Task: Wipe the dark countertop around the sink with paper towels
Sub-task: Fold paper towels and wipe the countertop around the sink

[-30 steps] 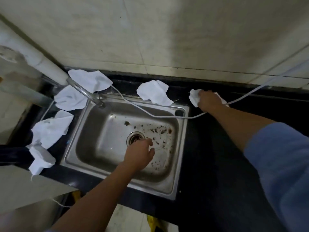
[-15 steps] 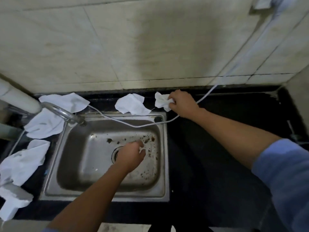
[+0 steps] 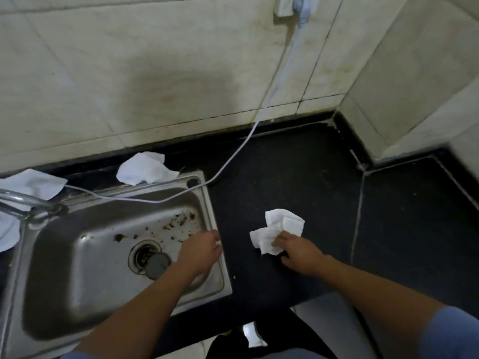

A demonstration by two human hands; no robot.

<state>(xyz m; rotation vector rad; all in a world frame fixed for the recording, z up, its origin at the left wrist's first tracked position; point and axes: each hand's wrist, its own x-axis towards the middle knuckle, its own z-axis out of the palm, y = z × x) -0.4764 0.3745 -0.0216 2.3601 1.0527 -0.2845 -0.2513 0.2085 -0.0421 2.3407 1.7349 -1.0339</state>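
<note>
The dark countertop [image 3: 298, 177] runs to the right of a steel sink [image 3: 213, 216]. My right hand [image 3: 302, 253] pinches a crumpled white paper towel [image 3: 278, 230] and holds it against the countertop just right of the sink. My left hand [image 3: 201, 251] hovers at the sink's right rim with its fingers curled under. What those fingers hold, if anything, is hidden. Brown crumbs speckle the sink basin near the drain [image 3: 143, 255].
More paper towels lie behind the sink [image 3: 145, 168] and by the faucet [image 3: 33, 183]. A curved faucet [image 3: 26, 202] stands at the left. A white cable [image 3: 233, 158] drops from the tiled wall and crosses the sink's back rim. A wall corner bounds the countertop at the right.
My right hand has drawn the towel from the back of the countertop toward the front, right of the sink. My left hand moved from the drain to the sink's right rim. The view swung right.
</note>
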